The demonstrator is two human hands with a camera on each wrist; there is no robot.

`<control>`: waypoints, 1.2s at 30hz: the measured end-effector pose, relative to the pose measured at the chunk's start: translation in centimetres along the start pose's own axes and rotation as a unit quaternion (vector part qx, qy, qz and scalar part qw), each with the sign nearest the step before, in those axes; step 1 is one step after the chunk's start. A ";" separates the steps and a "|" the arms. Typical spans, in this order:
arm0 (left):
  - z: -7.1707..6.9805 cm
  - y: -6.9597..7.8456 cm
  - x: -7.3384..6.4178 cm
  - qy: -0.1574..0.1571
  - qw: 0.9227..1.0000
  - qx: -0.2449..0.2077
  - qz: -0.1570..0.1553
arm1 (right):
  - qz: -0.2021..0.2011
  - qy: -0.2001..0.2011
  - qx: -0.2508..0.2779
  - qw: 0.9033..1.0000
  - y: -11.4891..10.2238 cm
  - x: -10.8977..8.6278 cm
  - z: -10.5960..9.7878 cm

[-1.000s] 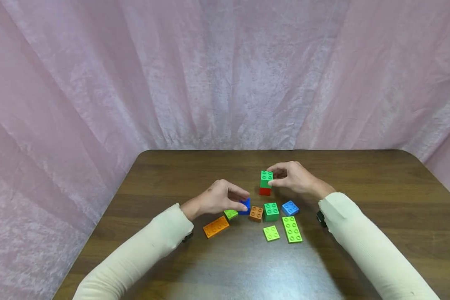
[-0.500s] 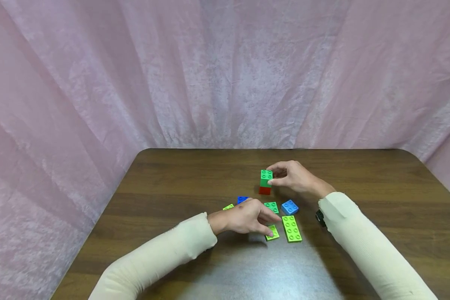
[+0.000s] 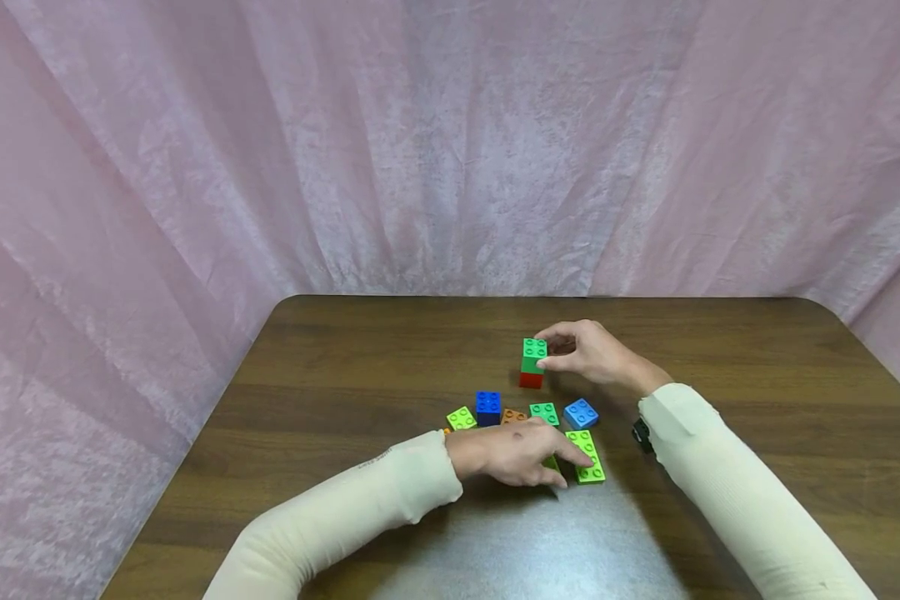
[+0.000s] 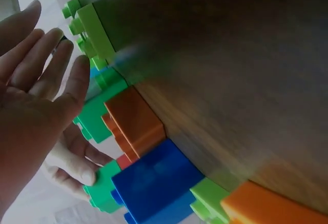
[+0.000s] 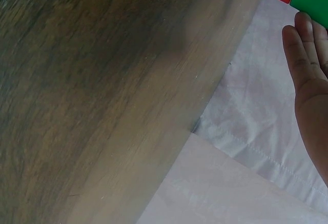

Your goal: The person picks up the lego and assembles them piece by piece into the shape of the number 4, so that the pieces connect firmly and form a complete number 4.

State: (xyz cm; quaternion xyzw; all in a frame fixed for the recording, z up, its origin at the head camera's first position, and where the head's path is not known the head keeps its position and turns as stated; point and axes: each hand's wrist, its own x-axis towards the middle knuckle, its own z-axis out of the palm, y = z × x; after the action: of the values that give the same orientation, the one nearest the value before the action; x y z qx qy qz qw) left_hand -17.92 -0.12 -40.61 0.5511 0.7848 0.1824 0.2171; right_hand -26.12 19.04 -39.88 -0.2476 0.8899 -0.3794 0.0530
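Note:
My right hand (image 3: 588,357) pinches a green toy building brick (image 3: 532,364) stacked on a red brick (image 3: 531,381), between thumb and fingers. In the right wrist view its fingers lie along the green brick's side. My left hand (image 3: 521,454) hovers low over the near bricks, fingers loosely extended and holding nothing. Its index fingertip is over a long lime brick (image 3: 592,476) with two rows of studs; whether they touch I cannot tell. A small lime brick (image 3: 552,463) is mostly hidden under this hand. The left wrist view shows the left fingers apart from the bricks.
Behind the left hand stand a dark blue brick (image 3: 488,408), a brown brick (image 3: 513,415), a second green brick (image 3: 543,413) and a light blue brick (image 3: 581,414). Left of them are another lime brick (image 3: 461,418) and an orange brick (image 4: 277,206). Pink curtains (image 3: 450,150) hang beyond the wooden table (image 3: 345,342).
From the dark blue brick, my left hand has moved right and nearer, past the small lime brick to the long lime one. The right hand keeps holding the green brick in place.

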 end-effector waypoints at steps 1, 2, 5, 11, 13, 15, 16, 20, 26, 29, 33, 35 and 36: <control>0.0 0.0 0.1 -0.008 1.000 0.006 0.004 | 0.001 0.000 -0.001 1.000 0.0 0.0 0.0; 0.1 0.1 0.2 -0.014 1.000 0.014 0.009 | 0.002 0.001 -0.001 1.000 0.0 0.0 0.0; 0.1 0.2 0.4 -0.027 0.998 0.045 0.016 | 0.001 0.005 -0.004 1.000 0.0 0.1 -0.1; 0.3 -0.2 -0.9 0.013 0.997 0.069 -0.008 | -0.008 0.006 -0.002 1.000 -0.1 0.1 -0.1; 0.5 -0.5 -1.5 0.037 0.997 0.068 -0.017 | -0.010 0.007 0.001 1.000 -0.1 0.2 -0.1; 0.5 -0.7 -1.9 0.055 0.995 0.075 -0.023 | -0.010 0.007 0.003 1.000 -0.1 0.1 -0.1; 0.6 -0.8 -2.1 0.062 0.995 0.079 -0.025 | -0.009 0.007 0.004 1.000 -0.1 0.1 -0.1; 0.7 -1.1 -2.7 0.082 0.992 0.088 -0.035 | -0.007 0.006 0.001 1.000 -0.1 0.1 -0.1; 1.2 -1.0 -3.2 0.109 0.987 0.109 -0.048 | -0.005 0.005 -0.006 1.000 0.0 0.0 0.0; 1.4 -1.0 -3.5 0.111 0.985 0.120 -0.053 | -0.004 0.006 -0.005 1.000 0.0 0.0 0.1; 1.3 -1.0 -3.8 0.105 0.986 0.119 -0.055 | -0.004 0.007 0.000 1.000 0.0 0.0 0.2; 1.0 -1.0 -3.9 0.102 0.988 0.105 -0.053 | -0.004 0.007 0.002 1.000 0.0 0.0 0.2; 0.9 -1.1 -4.0 0.101 0.989 0.095 -0.052 | -0.003 0.006 0.004 1.000 0.0 0.0 0.2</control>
State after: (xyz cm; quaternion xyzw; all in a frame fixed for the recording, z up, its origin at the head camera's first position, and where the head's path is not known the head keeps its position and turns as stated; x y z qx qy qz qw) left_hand -17.09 -4.21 -41.34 0.5060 0.8443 0.1503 0.0922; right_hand -26.05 18.94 -40.03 -0.2476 0.8881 -0.3843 0.0472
